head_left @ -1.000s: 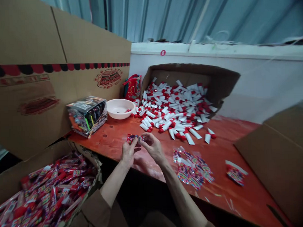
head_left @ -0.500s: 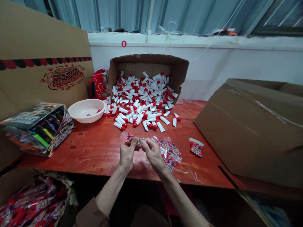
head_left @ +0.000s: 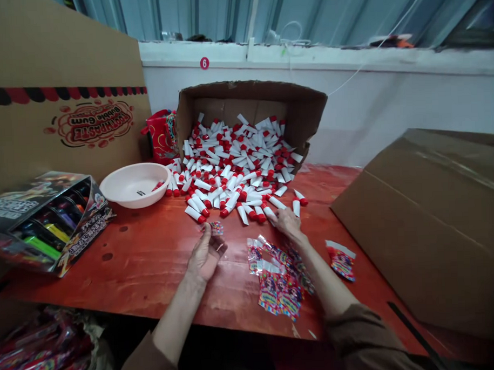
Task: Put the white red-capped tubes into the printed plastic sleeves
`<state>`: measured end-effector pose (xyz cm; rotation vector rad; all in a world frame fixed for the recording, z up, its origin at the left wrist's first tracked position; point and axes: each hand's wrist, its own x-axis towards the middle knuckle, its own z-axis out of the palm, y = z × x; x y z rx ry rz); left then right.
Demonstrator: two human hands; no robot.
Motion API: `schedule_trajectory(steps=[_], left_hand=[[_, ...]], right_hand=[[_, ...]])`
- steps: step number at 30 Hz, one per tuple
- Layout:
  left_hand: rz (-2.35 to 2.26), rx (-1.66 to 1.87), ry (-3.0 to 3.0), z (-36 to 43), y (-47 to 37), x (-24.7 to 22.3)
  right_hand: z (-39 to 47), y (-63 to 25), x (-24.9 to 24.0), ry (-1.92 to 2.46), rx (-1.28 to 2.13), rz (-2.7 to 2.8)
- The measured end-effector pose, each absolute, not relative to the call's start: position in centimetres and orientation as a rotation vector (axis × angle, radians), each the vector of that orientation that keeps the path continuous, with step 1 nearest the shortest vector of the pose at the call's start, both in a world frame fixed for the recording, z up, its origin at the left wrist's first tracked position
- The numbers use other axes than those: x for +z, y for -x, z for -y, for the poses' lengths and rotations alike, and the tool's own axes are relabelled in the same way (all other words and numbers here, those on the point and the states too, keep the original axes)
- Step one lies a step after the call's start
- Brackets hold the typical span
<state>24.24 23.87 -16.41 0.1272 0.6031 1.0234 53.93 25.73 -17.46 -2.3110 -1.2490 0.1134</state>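
My left hand [head_left: 204,255] is over the red table, palm partly turned up. Its thumb and fingers pinch a small colourful printed plastic packet [head_left: 216,228]. To the right, my right hand [head_left: 288,222] is at the front edge of a heap of small white tubes with red caps [head_left: 234,172]. Its fingers close on the end of one white tube [head_left: 269,212]; the fingertips are partly hidden. Below my right hand, several flat printed packets [head_left: 269,289] lie overlapping on the table, partly under the forearm.
The tubes spill from a tipped cardboard box [head_left: 317,104]. At the left are a white bowl [head_left: 120,195], a display box [head_left: 64,186] and a carton of red packages [head_left: 38,354] below. A big carton [head_left: 426,211] and one lone packet [head_left: 341,260] are at the right.
The hands were together on a packet and have parted. My left hand keeps a packet; my right hand has moved right and away to the tubes. The view has shifted slightly.
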Motion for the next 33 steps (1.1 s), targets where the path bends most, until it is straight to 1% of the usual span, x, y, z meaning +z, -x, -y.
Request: schedule_trajectory(steps=[3,5,9,11,14,17,27,33], left_hand=[[-0.573,1.003,-0.117,-24.3,-24.4,-17.2],[-0.578,0.998,-0.144,-24.4,-24.4,-17.4],[-0.584,0.974,-0.227,-24.0,-24.3,-17.4],[-0.56,0.96,-0.276,-23.6,-24.1,-17.3],[-0.519,0.958,-0.35,-22.9,-23.7,-17.1],[-0.481,0.983,-0.411,-22.3,-23.2,-16.8],[-0.498,1.03,-0.483,-21.6,-22.1,-16.5],[-0.495,1.044,-0.571,-21.1,-22.2,-16.7]], right_hand=[[-25.4,-55.9,-18.8,2.324,0.192,1.247],[-24.3,-55.4,-18.3,2.165,0.265,1.233],[-20.2,-50.5,-15.0,1.675,0.443,1.327],[-17.7,-47.1,-13.3,1.569,0.477,1.444],[-14.7,-43.0,-11.9,1.516,0.433,1.588],[-13.1,-40.9,-11.9,1.527,0.358,1.614],[-11.6,-39.4,-13.1,1.575,0.198,1.49],[-11.5,-38.9,-14.2,1.56,0.079,1.59]])
